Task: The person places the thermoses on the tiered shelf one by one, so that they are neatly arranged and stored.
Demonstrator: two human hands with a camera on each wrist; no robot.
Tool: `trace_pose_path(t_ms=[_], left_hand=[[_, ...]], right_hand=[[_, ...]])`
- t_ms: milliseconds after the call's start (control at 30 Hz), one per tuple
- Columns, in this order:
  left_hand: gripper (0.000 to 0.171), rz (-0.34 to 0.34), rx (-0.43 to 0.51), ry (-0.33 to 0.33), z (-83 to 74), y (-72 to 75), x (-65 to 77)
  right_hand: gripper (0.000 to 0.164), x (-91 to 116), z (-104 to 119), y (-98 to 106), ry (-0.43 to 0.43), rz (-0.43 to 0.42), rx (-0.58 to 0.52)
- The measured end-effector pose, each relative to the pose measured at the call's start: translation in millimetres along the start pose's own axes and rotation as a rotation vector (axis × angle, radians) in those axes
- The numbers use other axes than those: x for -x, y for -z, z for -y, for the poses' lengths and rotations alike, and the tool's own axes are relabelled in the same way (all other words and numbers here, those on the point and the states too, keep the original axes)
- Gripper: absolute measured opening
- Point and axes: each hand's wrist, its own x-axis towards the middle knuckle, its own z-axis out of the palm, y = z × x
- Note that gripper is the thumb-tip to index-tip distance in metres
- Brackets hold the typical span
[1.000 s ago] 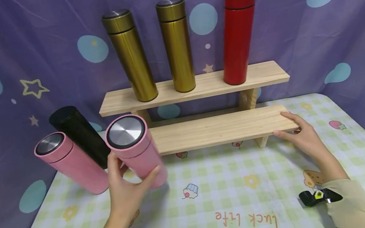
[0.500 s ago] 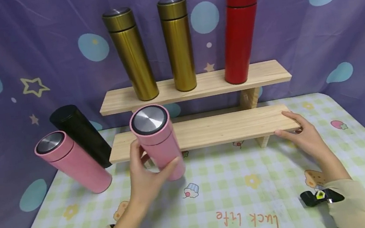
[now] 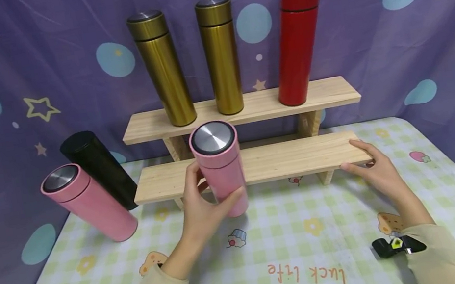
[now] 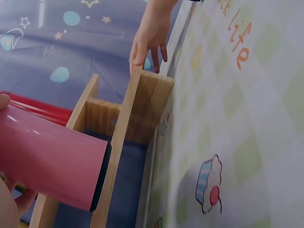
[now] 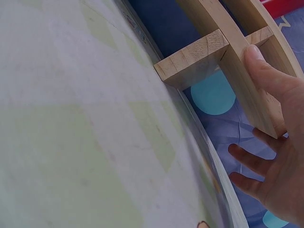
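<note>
A pink bottle (image 3: 225,172) with a brushed silver top hangs in the left hand (image 3: 206,206), roughly upright and above the tablecloth (image 3: 279,240), in front of the wooden stand's lower shelf (image 3: 288,158); whether its base touches the shelf's edge I cannot tell. The left hand pinches the bottle's lower body, the thumb laid across the near side and the fingers bent round the far left side, while the forearm slants in from the bottom of the head view. The right hand (image 3: 377,172) reaches in from the other side and pinches the right end of the lower shelf, thumb against its front edge and forefinger at the end; in the right wrist view its remaining fingers are spread apart below the board. On the upper shelf (image 3: 262,105) stand a left gold bottle (image 3: 165,75), a middle gold bottle (image 3: 223,65) and, towards the right, a red bottle (image 3: 300,46). Left of the stand, a second pink bottle (image 3: 94,208) stands in front of a black bottle (image 3: 100,171). Orange lettering (image 3: 306,273) on the cloth reads "luck life", upside down in the head view; the same words, partly cut off, recur at the cloth's left edge.
</note>
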Motion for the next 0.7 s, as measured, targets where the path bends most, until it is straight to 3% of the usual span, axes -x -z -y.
trace_pose_path(t_ms=[700], left_hand=[[0.08,0.08,0.03,0.04,-12.4,-36.2,-18.5]], right_hand=[[0.084,-1,0,0,-0.008,-0.007,0.02]])
